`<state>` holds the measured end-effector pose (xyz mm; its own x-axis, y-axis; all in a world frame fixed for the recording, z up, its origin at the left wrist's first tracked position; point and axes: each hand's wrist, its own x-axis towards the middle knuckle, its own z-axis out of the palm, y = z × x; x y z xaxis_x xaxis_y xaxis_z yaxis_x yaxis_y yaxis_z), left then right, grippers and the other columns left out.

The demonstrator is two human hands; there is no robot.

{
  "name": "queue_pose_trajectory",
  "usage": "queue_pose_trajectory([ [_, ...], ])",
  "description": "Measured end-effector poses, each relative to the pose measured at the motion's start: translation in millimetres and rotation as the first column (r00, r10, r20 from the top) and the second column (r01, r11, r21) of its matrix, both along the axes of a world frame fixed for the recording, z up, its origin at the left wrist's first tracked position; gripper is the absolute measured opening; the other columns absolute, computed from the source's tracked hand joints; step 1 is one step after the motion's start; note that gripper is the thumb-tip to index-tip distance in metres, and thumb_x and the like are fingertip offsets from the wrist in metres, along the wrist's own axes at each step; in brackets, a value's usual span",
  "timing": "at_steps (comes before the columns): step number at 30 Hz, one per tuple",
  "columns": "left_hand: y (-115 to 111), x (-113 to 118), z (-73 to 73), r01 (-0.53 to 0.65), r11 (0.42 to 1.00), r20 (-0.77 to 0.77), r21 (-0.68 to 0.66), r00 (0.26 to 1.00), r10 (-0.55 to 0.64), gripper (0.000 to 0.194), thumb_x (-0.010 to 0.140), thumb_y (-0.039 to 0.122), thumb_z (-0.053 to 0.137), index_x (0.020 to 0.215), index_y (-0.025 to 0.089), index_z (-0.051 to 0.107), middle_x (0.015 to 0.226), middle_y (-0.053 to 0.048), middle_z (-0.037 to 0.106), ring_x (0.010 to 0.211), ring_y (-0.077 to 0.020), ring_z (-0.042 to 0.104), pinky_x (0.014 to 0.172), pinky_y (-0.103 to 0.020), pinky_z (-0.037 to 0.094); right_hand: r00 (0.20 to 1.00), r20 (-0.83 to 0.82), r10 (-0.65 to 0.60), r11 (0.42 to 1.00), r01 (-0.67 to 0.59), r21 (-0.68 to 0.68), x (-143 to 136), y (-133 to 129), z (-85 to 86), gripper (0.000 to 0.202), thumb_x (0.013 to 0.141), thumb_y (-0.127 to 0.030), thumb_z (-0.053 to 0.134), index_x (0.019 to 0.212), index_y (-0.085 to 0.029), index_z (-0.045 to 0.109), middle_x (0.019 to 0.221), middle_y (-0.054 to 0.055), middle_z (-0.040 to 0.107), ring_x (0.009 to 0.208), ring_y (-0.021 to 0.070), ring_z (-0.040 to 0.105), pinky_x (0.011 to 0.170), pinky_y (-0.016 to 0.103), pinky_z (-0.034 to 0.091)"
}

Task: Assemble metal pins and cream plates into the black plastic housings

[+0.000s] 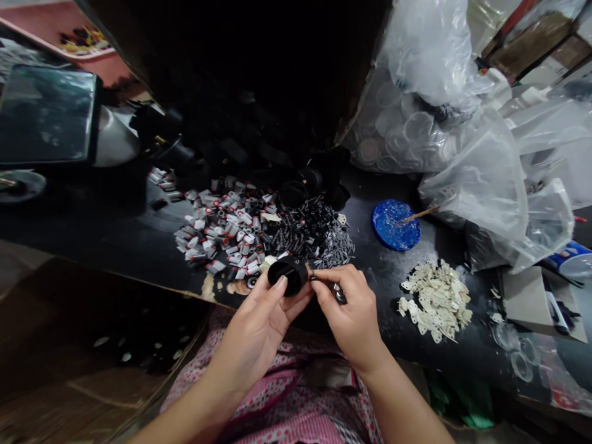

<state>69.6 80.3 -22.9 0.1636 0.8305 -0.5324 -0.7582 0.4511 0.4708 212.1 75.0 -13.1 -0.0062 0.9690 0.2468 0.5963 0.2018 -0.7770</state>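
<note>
My left hand [271, 311] is wrapped round a black, cup-shaped plastic housing [289, 275], its open end tilted toward the left. Against the housing's right side, my right hand [349, 303] pinches a small dark part too tiny to name. A dark, shiny piece [340, 293] shows within the curled fingers of that hand. Just beyond the hands lie a pile of grey-white sleeves with red rings [226, 231], a heap of small black springs [289, 237] and a scatter of thin grey pieces [337, 243].
To the right sit a blue lid with grease and a stick [393, 225], and a pile of cream-coloured flat plates [437, 299]. Clear plastic bags [481, 179] crowd the far right. More black housings lie in the shadowed box behind. The table's front edge [152, 285] runs at left.
</note>
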Motion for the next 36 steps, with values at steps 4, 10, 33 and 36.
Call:
queue_pose_trajectory([
  [4,-0.9,1.6,-0.2,0.005,1.0,-0.052,-0.004,0.999,-0.005,0.022,0.086,0.025,0.075,0.109,0.024,0.074,0.111,-0.004,0.078,0.105,-0.0228,0.072,0.1,-0.038,0.057,0.995,0.096,-0.018,0.998,0.013,0.055,-2.3,0.4,0.3,0.011,0.096,-0.018,0.061,0.102,-0.021,0.07,0.098,0.003,0.077,0.089,0.0183,0.069,0.081,0.035,0.042],
  [10,-3.4,-2.8,-2.4,0.045,0.999,-0.071,0.016,0.997,-0.043,0.017,0.089,0.026,0.072,0.106,0.027,0.076,0.107,-0.001,0.078,0.098,-0.0181,0.073,0.091,-0.028,0.06,0.998,0.065,0.015,0.999,-0.019,0.048,-2.1,0.4,4.4,0.009,0.094,-0.015,0.062,0.097,-0.021,0.069,0.095,0.002,0.076,0.087,0.0171,0.068,0.079,0.034,0.044],
  [33,-5.5,-11.4,-4.9,0.085,0.994,-0.075,0.071,0.994,-0.079,0.017,0.09,0.029,0.071,0.106,0.028,0.076,0.113,-0.004,0.078,0.105,-0.0241,0.072,0.095,-0.038,0.06,0.999,-0.03,-0.031,0.992,0.034,0.118,-6.5,-3.9,8.1,0.007,0.092,-0.017,0.063,0.093,-0.021,0.068,0.09,0.004,0.071,0.085,0.0186,0.067,0.078,0.036,0.052],
  [36,-6.1,-15.4,-6.5,0.127,0.989,-0.126,0.071,0.985,-0.117,0.018,0.088,0.032,0.072,0.105,0.028,0.077,0.113,-0.005,0.077,0.112,-0.0285,0.069,0.096,-0.042,0.059,0.995,-0.1,0.007,0.995,0.003,0.095,-4.1,-3.5,17.9,0.008,0.092,-0.017,0.064,0.095,-0.022,0.069,0.09,0.003,0.071,0.084,0.0179,0.066,0.078,0.035,0.053],
])
